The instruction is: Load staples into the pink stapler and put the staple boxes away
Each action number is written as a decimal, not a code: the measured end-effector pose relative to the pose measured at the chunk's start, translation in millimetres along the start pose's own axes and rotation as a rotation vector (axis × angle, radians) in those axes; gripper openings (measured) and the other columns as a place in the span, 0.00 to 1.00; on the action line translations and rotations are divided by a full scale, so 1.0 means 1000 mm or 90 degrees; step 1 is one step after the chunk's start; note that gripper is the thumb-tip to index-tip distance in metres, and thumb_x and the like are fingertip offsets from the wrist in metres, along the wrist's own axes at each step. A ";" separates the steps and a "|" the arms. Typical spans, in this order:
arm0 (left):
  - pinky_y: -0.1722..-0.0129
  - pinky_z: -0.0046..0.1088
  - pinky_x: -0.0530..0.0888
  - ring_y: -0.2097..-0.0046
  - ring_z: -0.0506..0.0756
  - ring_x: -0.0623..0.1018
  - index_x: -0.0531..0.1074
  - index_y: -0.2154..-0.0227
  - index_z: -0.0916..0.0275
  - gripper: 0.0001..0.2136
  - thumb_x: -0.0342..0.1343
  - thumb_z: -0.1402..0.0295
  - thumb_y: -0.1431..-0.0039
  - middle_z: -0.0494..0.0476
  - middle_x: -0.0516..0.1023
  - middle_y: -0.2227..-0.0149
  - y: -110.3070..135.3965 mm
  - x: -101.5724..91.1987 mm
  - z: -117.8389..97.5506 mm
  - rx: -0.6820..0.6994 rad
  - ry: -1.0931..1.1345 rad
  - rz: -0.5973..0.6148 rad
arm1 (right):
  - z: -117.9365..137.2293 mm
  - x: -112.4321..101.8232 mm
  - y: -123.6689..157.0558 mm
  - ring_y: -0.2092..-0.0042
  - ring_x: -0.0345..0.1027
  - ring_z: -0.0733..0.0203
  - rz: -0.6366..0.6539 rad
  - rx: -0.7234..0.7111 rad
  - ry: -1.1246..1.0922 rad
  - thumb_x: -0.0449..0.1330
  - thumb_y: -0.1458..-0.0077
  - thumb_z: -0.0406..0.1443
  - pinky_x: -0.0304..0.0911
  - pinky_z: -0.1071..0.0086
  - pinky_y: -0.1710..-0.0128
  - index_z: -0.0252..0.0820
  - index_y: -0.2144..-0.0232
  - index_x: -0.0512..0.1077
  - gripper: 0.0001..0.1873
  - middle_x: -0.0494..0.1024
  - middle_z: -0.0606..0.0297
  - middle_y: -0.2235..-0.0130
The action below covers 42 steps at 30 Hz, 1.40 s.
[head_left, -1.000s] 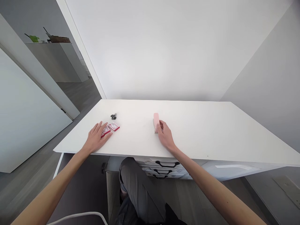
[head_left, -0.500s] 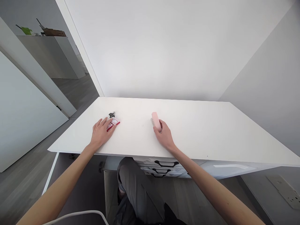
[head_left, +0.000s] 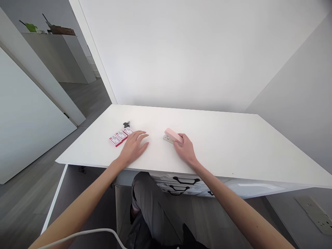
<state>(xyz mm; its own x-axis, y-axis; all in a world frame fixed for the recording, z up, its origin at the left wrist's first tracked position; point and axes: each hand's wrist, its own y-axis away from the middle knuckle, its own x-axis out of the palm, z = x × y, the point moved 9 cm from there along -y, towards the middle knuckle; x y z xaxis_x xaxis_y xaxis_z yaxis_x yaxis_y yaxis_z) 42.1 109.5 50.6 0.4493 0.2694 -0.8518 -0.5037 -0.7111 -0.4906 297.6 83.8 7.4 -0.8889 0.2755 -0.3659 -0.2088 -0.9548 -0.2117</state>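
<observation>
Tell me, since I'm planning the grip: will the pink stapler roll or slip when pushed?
The pink, block-shaped stapler probably slides rather than rolls: it lies flat on the smooth white desk. It looks rigid and likely light, since the right hand grips just one end. Its glossy shell may be somewhat slippery.

Stapler (head_left: 173, 136) on table (head_left: 233, 145), staple boxes (head_left: 118, 136) left, clip (head_left: 126, 124) behind

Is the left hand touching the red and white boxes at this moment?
Apart. In the head view the left hand lies flat on the white table, with a strip of bare tabletop visible between it and the red and white boxes.
</observation>
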 end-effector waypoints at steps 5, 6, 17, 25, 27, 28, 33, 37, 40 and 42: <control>0.34 0.48 0.69 0.36 0.63 0.73 0.72 0.41 0.58 0.18 0.53 0.57 0.27 0.62 0.78 0.40 -0.020 0.030 -0.038 0.013 0.126 0.032 | 0.004 0.000 0.001 0.49 0.73 0.44 0.014 -0.008 0.020 0.57 0.46 0.39 0.68 0.51 0.49 0.45 0.54 0.71 0.16 0.80 0.55 0.50; 0.35 0.48 0.69 0.37 0.63 0.74 0.73 0.42 0.58 0.18 0.53 0.57 0.28 0.62 0.79 0.41 -0.024 0.034 -0.040 -0.004 0.153 0.026 | 0.005 0.001 0.001 0.49 0.73 0.44 0.016 -0.011 0.022 0.57 0.46 0.39 0.68 0.51 0.48 0.45 0.55 0.71 0.16 0.80 0.55 0.50; 0.48 0.42 0.73 0.50 0.62 0.77 0.82 0.59 0.55 0.12 0.59 0.55 0.34 0.55 0.85 0.55 -0.040 0.054 -0.043 -0.129 0.361 0.077 | 0.016 0.006 0.001 0.42 0.68 0.44 0.037 -0.122 0.033 0.65 0.42 0.44 0.66 0.50 0.42 0.47 0.52 0.75 0.17 0.76 0.55 0.47; 0.61 0.33 0.70 0.64 0.54 0.72 0.78 0.68 0.59 0.17 0.60 0.50 0.34 0.53 0.77 0.66 -0.039 0.053 -0.047 -0.132 0.391 0.082 | 0.010 0.009 -0.001 0.45 0.70 0.45 0.086 -0.108 -0.013 0.66 0.39 0.53 0.67 0.52 0.46 0.49 0.52 0.76 0.20 0.80 0.59 0.49; 0.62 0.33 0.71 0.65 0.54 0.71 0.79 0.67 0.59 0.18 0.58 0.49 0.33 0.54 0.76 0.64 -0.039 0.051 -0.050 -0.124 0.402 0.079 | 0.010 0.009 -0.001 0.44 0.71 0.46 0.095 -0.094 -0.040 0.66 0.39 0.54 0.66 0.53 0.45 0.49 0.52 0.75 0.21 0.81 0.60 0.48; 0.62 0.32 0.71 0.65 0.53 0.71 0.79 0.66 0.59 0.18 0.58 0.49 0.33 0.54 0.76 0.63 -0.039 0.050 -0.051 -0.120 0.405 0.076 | 0.010 0.009 0.000 0.44 0.71 0.46 0.099 -0.087 -0.052 0.66 0.40 0.54 0.66 0.54 0.45 0.49 0.52 0.75 0.21 0.81 0.60 0.48; 0.61 0.33 0.72 0.65 0.52 0.71 0.81 0.66 0.59 0.18 0.61 0.48 0.35 0.56 0.76 0.57 -0.037 0.049 -0.050 -0.121 0.407 0.059 | 0.010 0.009 0.001 0.45 0.71 0.47 0.110 -0.069 -0.080 0.66 0.40 0.54 0.67 0.55 0.45 0.49 0.52 0.75 0.22 0.80 0.62 0.48; 0.61 0.33 0.73 0.65 0.52 0.71 0.83 0.61 0.57 0.18 0.61 0.47 0.35 0.55 0.77 0.57 -0.037 0.051 -0.052 -0.125 0.405 0.060 | 0.010 0.008 0.001 0.46 0.72 0.47 0.118 -0.058 -0.104 0.66 0.41 0.53 0.68 0.56 0.46 0.49 0.51 0.75 0.22 0.80 0.61 0.49; 0.61 0.34 0.73 0.66 0.52 0.71 0.84 0.59 0.56 0.17 0.62 0.48 0.35 0.55 0.77 0.56 -0.036 0.051 -0.055 -0.141 0.392 0.051 | 0.008 0.007 0.002 0.48 0.73 0.48 0.122 -0.031 -0.132 0.66 0.41 0.53 0.69 0.57 0.48 0.48 0.50 0.74 0.23 0.81 0.61 0.48; 0.61 0.35 0.74 0.65 0.52 0.72 0.84 0.59 0.56 0.15 0.64 0.51 0.35 0.55 0.78 0.56 -0.035 0.051 -0.057 -0.153 0.393 0.038 | 0.008 0.005 0.002 0.49 0.73 0.48 0.116 -0.021 -0.147 0.66 0.40 0.53 0.69 0.58 0.49 0.47 0.50 0.74 0.23 0.81 0.60 0.49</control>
<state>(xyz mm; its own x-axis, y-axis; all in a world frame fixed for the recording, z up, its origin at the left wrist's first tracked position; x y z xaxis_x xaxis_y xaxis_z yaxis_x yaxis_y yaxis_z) 124.4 111.1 34.7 0.8024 -0.1454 -0.5788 -0.3940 -0.8575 -0.3308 289.4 82.1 12.9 -0.9805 0.0635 -0.1858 -0.0273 -0.9811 -0.1914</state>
